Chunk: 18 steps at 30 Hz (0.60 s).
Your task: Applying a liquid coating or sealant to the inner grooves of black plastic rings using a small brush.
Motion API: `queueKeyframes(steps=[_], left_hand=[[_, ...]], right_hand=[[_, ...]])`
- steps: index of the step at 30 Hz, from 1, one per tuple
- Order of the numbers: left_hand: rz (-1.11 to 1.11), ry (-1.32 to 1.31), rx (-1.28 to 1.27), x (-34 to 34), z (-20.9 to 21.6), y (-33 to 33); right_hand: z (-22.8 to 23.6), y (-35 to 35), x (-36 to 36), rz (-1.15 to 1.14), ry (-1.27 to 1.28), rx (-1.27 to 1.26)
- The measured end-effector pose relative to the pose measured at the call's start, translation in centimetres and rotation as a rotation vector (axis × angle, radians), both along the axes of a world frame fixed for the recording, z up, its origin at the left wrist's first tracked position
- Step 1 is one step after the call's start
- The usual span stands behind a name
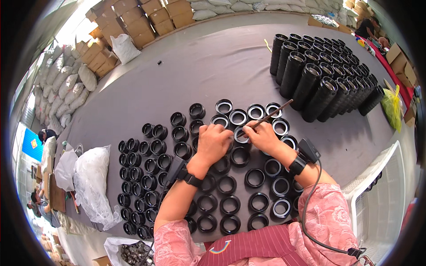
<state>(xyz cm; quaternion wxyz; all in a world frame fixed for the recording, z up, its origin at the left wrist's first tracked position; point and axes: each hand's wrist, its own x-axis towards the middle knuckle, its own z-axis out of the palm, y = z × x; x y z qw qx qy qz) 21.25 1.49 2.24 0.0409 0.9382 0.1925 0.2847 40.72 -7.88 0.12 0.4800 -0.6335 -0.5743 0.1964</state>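
Note:
Between the thumb and fingers of my right hand [265,136] is a thin brown stick [276,111], slanting up to the right. Its lower end is close to a black ring with a pale inner band [240,133]. My left hand [214,141] is on the left of that ring, closed with its fingers curled down; what it grips is hidden. Around both hands stand several similar banded rings [238,117]. Plain black rings [240,156] lie nearer to me, between and below my wrists.
Small black rings [151,166] stand in rows to the left. Tall stacks of black rings [306,82] fill the far right of the grey-covered table [186,80]. A white plastic crate [355,201] is at my right, clear plastic bags [93,181] at the left edge. Other people sit farther off.

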Motion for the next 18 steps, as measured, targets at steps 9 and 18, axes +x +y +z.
queueKeyframes(steps=[9, 18], left_hand=[[0.011, 0.211, -0.019, 1.8, -0.6, -0.7], [-0.018, 0.229, 0.079, 1.9, -1.5, -0.5]], right_hand=[[0.6, 0.8, 0.5, 0.075, 0.096, -0.194], [3.3, 1.2, 1.1, 0.054, 0.268, -0.395]])
